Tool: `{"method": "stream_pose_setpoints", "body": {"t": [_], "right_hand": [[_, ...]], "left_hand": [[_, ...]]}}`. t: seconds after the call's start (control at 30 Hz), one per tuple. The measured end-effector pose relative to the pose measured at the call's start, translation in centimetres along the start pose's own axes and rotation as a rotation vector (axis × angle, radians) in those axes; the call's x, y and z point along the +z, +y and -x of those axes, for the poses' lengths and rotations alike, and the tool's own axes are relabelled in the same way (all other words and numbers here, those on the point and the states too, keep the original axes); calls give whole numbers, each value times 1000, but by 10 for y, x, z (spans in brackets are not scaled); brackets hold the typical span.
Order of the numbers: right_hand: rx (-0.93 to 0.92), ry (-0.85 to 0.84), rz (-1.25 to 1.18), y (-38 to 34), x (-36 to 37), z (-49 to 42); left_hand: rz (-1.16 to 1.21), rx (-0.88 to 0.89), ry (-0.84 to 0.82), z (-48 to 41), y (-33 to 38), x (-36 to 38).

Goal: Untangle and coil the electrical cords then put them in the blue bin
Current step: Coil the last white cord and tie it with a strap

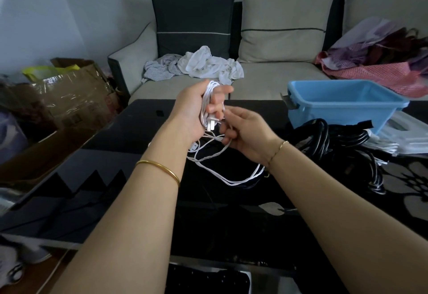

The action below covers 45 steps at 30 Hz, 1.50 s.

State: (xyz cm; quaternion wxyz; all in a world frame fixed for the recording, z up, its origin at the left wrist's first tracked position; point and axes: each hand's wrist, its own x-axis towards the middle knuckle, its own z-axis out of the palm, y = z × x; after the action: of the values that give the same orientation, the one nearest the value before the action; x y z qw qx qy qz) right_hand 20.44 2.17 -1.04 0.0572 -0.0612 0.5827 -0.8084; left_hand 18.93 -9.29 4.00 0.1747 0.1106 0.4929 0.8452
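Note:
My left hand grips several loops of a thin white cord, with its white plug hanging at the palm. Loose loops of that cord sag below both hands onto the dark glass table. My right hand pinches a strand of the white cord just right of the plug. A tangled pile of black cords lies on the table to the right. Behind that pile stands the blue bin, with nothing visible inside.
A grey sofa with crumpled white clothes is behind the table. Cardboard boxes stand at the left, a heap of fabrics at the right. White plastic items lie beside the bin.

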Motion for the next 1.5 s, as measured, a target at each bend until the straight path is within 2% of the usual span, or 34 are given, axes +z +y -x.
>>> {"method": "stream_pose_setpoints", "body": {"t": [0.17, 0.23, 0.33, 0.43, 0.5, 0.6, 0.7, 0.83, 0.9, 0.97, 1.1, 1.23, 1.37, 1.5], "right_hand": [[56, -123, 419, 10, 14, 6], [79, -228, 684, 9, 16, 8], [162, -440, 1034, -2, 17, 14], [296, -562, 1125, -29, 15, 24], [231, -498, 1169, -51, 8, 29], [-49, -160, 1181, -75, -9, 27], [-283, 115, 1081, -76, -25, 18], [-491, 291, 1009, -61, -30, 5], [-512, 333, 942, -54, -30, -1], [-442, 332, 801, -43, -30, -6], [-179, 231, 509, -11, -17, -8], [29, -21, 649, 2, 1, -1], [99, -235, 901, -6, 8, 6], [107, -376, 1135, -27, 12, 12]], "left_hand": [[43, 173, 203, -6, -2, -9], [-25, 227, 256, -8, -4, -16], [-452, 290, 372, -8, -11, -23], [-937, 384, 449, -7, -16, -30], [-1094, 417, 441, -5, -15, -37], [-1243, 327, 302, 0, -15, -35], [-1172, 207, 174, 3, -16, -20], [-927, 43, 48, 4, -17, -4], [-737, -24, -18, 4, -16, 1], [-499, -47, -84, 3, -12, 3], [-30, -32, -121, -1, -3, 3], [231, 93, 81, -5, -2, -7], [122, 216, 303, -14, -7, -18], [-226, 250, 483, -13, -15, -21]]}}
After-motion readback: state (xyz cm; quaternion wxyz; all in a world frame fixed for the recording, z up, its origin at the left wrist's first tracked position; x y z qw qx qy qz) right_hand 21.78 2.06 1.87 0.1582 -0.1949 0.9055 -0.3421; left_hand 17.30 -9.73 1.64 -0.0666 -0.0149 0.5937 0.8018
